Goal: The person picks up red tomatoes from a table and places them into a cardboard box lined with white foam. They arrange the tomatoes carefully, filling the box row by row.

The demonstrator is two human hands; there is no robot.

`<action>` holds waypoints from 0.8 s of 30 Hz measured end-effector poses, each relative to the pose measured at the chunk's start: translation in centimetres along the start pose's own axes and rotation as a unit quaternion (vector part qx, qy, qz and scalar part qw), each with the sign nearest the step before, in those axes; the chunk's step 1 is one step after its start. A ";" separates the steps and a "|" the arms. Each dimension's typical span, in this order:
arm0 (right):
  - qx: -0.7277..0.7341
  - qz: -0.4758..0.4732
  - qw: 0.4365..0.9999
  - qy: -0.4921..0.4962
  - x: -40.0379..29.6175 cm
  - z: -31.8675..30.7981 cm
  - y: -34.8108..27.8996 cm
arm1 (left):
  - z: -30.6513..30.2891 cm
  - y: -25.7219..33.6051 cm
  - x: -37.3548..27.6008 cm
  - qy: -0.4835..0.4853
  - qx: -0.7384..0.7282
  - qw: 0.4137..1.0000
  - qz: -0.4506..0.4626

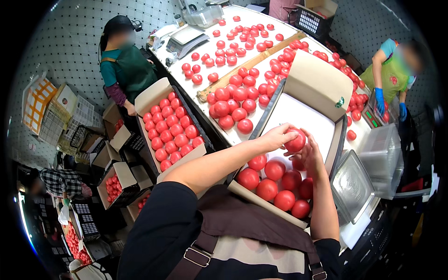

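Observation:
My left hand grips a red tomato over a cardboard-lined black crate with its flap raised. Close to the tomato's right side is my right hand, fingers apart and partly curled; whether it touches the tomato is hard to tell. Several tomatoes lie in rows at the crate's near end, and white lining shows beyond them. To the left stands a second lined crate filled with rows of tomatoes.
Loose tomatoes cover parts of the white table, which a wooden strip divides. A scale stands at its far left. Clear plastic containers and a lidded one sit at right. Co-workers stand left and right.

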State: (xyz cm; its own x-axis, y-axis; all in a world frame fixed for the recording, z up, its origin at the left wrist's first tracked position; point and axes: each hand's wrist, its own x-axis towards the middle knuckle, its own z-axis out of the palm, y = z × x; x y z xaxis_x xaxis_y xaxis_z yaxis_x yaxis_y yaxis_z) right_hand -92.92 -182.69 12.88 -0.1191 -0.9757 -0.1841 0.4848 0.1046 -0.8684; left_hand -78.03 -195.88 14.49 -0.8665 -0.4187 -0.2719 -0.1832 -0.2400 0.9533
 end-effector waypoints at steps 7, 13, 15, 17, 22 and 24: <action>0.039 -0.091 0.989 0.107 -0.4 -1.3 -1.1 | -6.9 2.3 -1.8 0.123 -0.422 0.897 0.044; 0.054 -0.115 0.984 0.121 0.0 -1.6 -1.0 | -23.5 -3.4 -2.2 0.277 -0.483 0.831 0.014; 0.057 -0.109 0.985 0.125 0.2 -1.5 -0.9 | -26.4 -5.1 -2.1 0.379 -0.414 0.826 -0.048; 0.058 -0.111 0.984 0.124 0.3 -1.8 -0.9 | -28.8 -4.6 -1.7 0.386 -0.371 0.844 0.009; 0.076 -0.130 0.977 0.150 0.8 -3.3 -0.1 | -30.0 1.8 0.7 0.380 -0.270 0.880 0.097; 0.074 -0.143 0.969 0.187 0.6 -3.7 0.0 | -26.1 3.4 1.7 0.308 -0.166 0.930 0.110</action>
State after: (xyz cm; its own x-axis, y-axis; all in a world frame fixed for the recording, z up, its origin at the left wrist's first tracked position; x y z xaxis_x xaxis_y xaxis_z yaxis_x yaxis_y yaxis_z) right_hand -96.21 -182.57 11.07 -0.5587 -0.8200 -0.1240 0.5012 -0.2148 -0.8382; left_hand -67.96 -220.28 13.81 -0.4167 -0.8879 -0.1952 0.2093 -0.3026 0.9298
